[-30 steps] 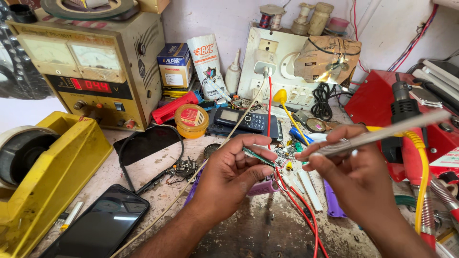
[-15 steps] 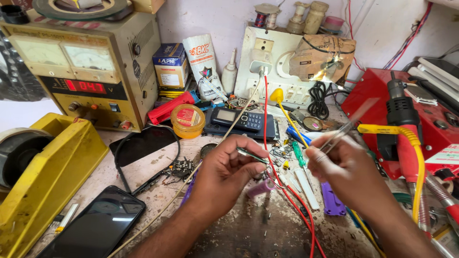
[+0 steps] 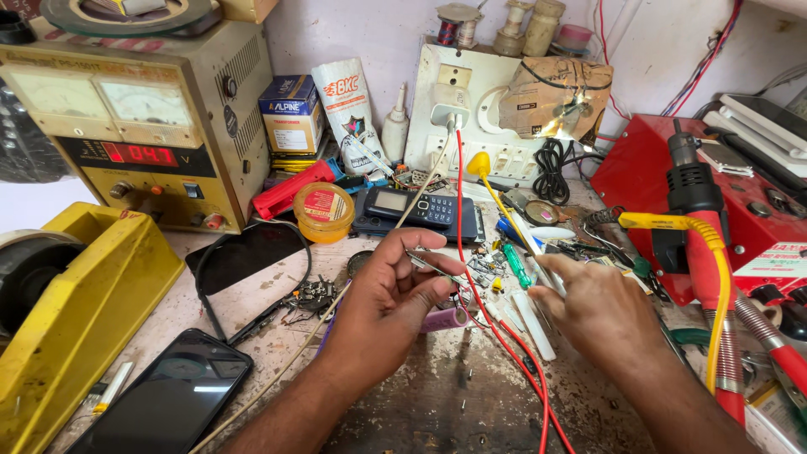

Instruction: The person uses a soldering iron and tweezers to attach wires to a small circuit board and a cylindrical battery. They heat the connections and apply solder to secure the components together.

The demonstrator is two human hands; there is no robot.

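Free room: bare table (image 3: 437, 412) at lower centre, between the two forearms, crossed only by a red wire (image 3: 513, 353). Lower left blocked by a dark smartphone (image 3: 164, 399) and a yellow tape dispenser (image 3: 76, 311). Upper left walled by a power supply box (image 3: 134, 118). Centre, just past the left hand (image 3: 391, 303) and right hand (image 3: 601, 311), crowded: keypad phone (image 3: 416, 210), yellow tin (image 3: 324, 210), loose small parts. Right edge closed off by a red station (image 3: 740, 193), a yellow cable (image 3: 719, 277) and a black-handled tool (image 3: 689, 181).

Blue-white box (image 3: 291, 115), white pouch (image 3: 350, 102), red display (image 3: 139, 155), perhaps dark phone screen (image 3: 172, 398).
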